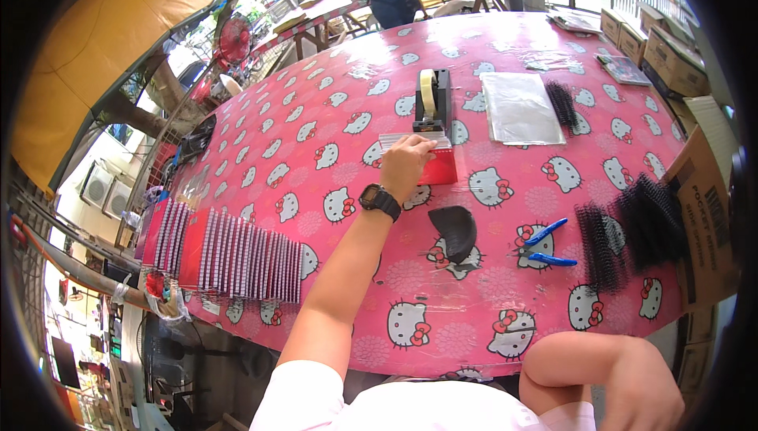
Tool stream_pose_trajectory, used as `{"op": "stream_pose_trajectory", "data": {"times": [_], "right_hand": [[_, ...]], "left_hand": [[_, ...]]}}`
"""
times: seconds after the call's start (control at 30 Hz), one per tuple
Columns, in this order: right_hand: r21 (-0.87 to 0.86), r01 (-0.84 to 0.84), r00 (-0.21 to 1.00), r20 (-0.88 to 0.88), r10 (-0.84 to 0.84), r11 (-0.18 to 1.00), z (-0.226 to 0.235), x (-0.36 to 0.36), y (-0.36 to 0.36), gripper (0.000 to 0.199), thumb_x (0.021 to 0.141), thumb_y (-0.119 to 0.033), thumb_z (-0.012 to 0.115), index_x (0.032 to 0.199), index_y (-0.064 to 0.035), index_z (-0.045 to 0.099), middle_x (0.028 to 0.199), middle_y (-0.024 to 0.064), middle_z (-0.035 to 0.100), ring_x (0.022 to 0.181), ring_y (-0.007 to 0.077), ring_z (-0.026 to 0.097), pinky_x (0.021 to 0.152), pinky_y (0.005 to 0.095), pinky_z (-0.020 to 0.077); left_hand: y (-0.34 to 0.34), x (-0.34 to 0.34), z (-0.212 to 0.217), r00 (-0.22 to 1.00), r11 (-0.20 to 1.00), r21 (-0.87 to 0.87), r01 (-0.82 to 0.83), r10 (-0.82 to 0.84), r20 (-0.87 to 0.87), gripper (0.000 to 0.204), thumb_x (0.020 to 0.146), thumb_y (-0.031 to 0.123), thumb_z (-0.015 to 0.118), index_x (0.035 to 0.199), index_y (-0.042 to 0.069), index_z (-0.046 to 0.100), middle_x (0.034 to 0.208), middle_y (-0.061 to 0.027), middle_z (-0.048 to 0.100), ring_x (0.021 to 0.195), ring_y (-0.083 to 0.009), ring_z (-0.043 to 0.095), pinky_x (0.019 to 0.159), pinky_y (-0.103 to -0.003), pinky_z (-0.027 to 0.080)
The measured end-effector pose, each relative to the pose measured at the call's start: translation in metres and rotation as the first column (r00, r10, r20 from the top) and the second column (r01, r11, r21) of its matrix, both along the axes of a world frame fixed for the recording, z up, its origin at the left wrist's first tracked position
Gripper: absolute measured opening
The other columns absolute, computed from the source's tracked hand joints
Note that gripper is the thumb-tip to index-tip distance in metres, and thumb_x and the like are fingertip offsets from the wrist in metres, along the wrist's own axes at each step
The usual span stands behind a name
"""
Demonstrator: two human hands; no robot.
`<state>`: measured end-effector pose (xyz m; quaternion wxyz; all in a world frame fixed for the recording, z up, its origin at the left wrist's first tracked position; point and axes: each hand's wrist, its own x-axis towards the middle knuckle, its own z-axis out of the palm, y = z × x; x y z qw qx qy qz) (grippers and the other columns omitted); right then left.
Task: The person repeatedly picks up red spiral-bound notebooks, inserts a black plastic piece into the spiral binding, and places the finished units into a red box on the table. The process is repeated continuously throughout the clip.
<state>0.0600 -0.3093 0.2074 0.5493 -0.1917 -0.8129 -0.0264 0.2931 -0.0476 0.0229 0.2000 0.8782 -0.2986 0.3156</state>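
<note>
Taking the black tape dispenser (433, 101) near the middle of the desk (316, 131) as the landmark, the scene reads from left to right as follows. Well to the left of the dispenser and nearer the person, a long overlapping row of red and white cards (229, 256) lies along the desk's near left edge. Just in front of the dispenser, touching its near end, sits a small red packet (439, 167) with a white striped top. The left hand (406, 164) rests on this packet, fingers spread over its left part and pressing it flat against the pink patterned cover; a black watch (380, 200) sits on that wrist. Nearer the person than the packet, a dark curved pad (454, 231) lies apart from the hand. Right of the dispenser, a stack of clear plastic sleeves (521, 107) lies flat, with a black comb-like strip (562, 103) at its right edge. Further right and nearer, blue-handled pliers (543, 245) lie beside piles of black strips (632, 234). Cardboard boxes (671, 64) line the far right side. The right hand (639, 395) is below the desk's near edge, well apart from the packet; it looks loosely curled and holds nothing visible.
</note>
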Motion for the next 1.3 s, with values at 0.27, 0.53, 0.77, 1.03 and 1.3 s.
{"op": "stream_pose_trajectory", "data": {"times": [0.27,0.53,0.77,1.03,1.3], "right_hand": [[0.009,0.204,0.947,-0.256,-0.195,0.979,-0.017,0.020,0.009,0.022,0.081,-0.016,0.065,0.066,-0.0005,0.064,0.060,0.0136,0.060,0.050,0.0256,0.055,0.052,0.0371,0.0480],[-0.344,0.880,0.247,-0.255,-0.935,0.326,-0.032,0.048,0.022,0.016,0.076,-0.013,0.071,0.079,0.0014,0.065,0.079,0.0112,0.067,0.072,0.0215,0.065,0.063,0.0306,0.0500],[-0.610,0.790,-0.031,-0.129,-0.991,0.054,-0.060,0.084,0.028,0.012,0.084,-0.011,0.067,0.089,0.0002,0.065,0.081,0.0060,0.067,0.075,0.0129,0.063,0.068,0.0266,0.0489],[-0.774,0.633,-0.105,-0.069,-0.992,-0.013,-0.129,0.081,0.062,0.027,0.081,-0.015,0.073,0.105,-0.0052,0.065,0.090,0.0032,0.067,0.077,0.0128,0.061,0.070,0.0281,0.0503],[-0.799,0.599,-0.016,0.047,-0.999,-0.047,-0.196,0.085,0.132,0.020,0.080,-0.009,0.071,0.098,-0.0030,0.064,0.084,0.0136,0.064,0.074,0.0210,0.065,0.065,0.0320,0.0502]], "left_hand": [[0.013,-0.016,-0.002,0.983,0.995,0.016,-0.102,0.104,-0.154,0.017,0.078,0.017,0.070,0.093,0.009,0.071,0.103,-0.0074,0.069,0.090,-0.0249,0.067,0.071,-0.034,0.053],[0.023,-0.050,-0.007,0.997,0.996,-0.074,0.054,-0.050,0.058,0.013,0.079,0.008,0.066,0.091,0.007,0.062,0.088,-0.0048,0.065,0.084,-0.0248,0.060,0.078,-0.039,0.047],[0.050,-0.122,0.030,0.979,0.988,-0.152,-0.039,0.007,-0.203,0.016,0.078,0.007,0.066,0.094,0.008,0.063,0.086,-0.0058,0.065,0.084,-0.0253,0.060,0.077,-0.038,0.045],[0.052,-0.145,-0.015,0.983,0.987,-0.113,-0.117,0.099,-0.155,0.016,0.085,0.011,0.061,0.099,0.013,0.067,0.086,-0.0023,0.066,0.083,-0.0204,0.061,0.085,-0.037,0.039],[0.077,-0.148,-0.002,0.948,0.986,-0.163,0.018,-0.069,-0.311,0.035,0.074,0.010,0.073,0.108,0.014,0.066,0.088,-0.0031,0.069,0.083,-0.0173,0.064,0.091,-0.036,0.038]]}}
